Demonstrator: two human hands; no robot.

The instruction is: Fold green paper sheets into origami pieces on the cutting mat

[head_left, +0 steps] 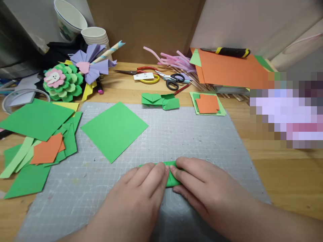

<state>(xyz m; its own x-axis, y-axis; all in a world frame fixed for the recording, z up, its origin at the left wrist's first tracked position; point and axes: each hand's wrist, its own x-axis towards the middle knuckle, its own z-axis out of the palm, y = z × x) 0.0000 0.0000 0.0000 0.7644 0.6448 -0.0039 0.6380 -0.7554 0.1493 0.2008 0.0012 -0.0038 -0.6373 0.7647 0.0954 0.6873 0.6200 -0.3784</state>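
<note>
A folded strip of green paper [172, 180] lies on the grey cutting mat [202, 134], mostly covered by my hands. My left hand [143, 188] presses over its left part, fingers together. At its right end my right hand [199, 181] has its fingers wrapped round the paper, the fingertips of both hands meeting near the middle. A flat green square sheet [114, 131] rests on the mat to the upper left. Beyond my hands, at the mat's far edge, sits a folded green paper piece [160, 101].
Paper scraps [47, 148] overlap the mat's left side. Small orange and green squares [208, 103] lie at its far right corner. Behind are scissors [174, 80], pink pipe cleaners [176, 60], orange sheets [232, 69] with a cutter [233, 52], paper flowers [63, 82] and cups [94, 35].
</note>
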